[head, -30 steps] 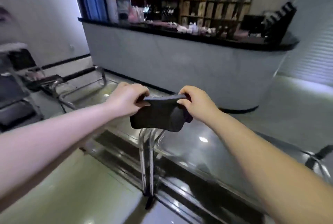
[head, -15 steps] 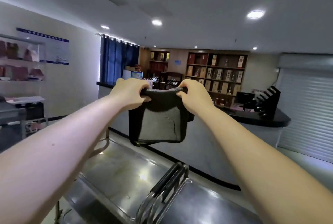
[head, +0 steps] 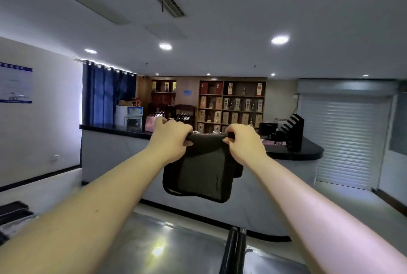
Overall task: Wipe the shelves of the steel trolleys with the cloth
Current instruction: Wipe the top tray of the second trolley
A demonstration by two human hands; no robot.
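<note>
Shows, nearest the camera, the top shelves of the steel trolleys (head: pixel 154 243), meeting at paired dark handle bars (head: pixel 233 249). Shows above them the left hand (head: pixel 171 139) and right hand (head: pixel 242 141), each pinching an upper corner of the dark cloth (head: pixel 202 174), hanging stretched between them in mid-air and clear of the steel, with a dark-topped counter (head: pixel 297 152) and stocked wall shelving (head: pixel 231 104) beyond. Suggests wiping not yet under way: cloth ready, every visible shelf left to do.

Left hand (head: pixel 170 139) and right hand (head: pixel 244 141) up in open air, cloth (head: pixel 202 172) hanging between them. Below hands: free gap down to trolley shelf (head: pixel 176 240). Paired handle bars (head: pixel 234 249) rise beneath right hand. Counter (head: pixel 114 157) blocks beyond.
</note>
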